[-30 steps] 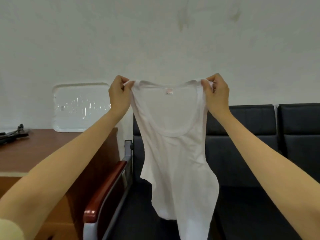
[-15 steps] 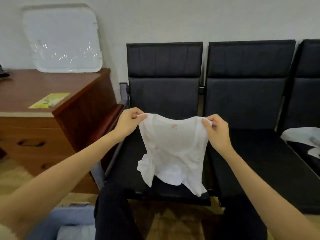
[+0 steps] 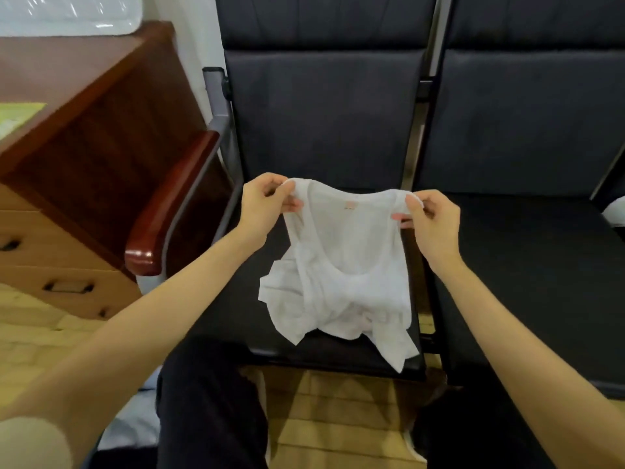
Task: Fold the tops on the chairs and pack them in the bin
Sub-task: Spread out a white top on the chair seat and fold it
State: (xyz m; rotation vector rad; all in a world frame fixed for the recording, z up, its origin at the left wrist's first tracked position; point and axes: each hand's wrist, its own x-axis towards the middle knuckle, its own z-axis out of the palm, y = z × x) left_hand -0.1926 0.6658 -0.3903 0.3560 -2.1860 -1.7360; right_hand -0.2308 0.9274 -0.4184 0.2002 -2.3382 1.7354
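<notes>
The person is wearing a short pale cream sleeve (image 3: 30,441) that is showing only at the lower left corner, on the left upper arm; both forearms are showing bare below it. The left hand (image 3: 262,206) and the right hand (image 3: 431,220) are wearing no gloves, rings or watch. Dark, near-black trousers (image 3: 209,404) are covering both legs, the right leg showing only as a dark edge at the lower right.
</notes>
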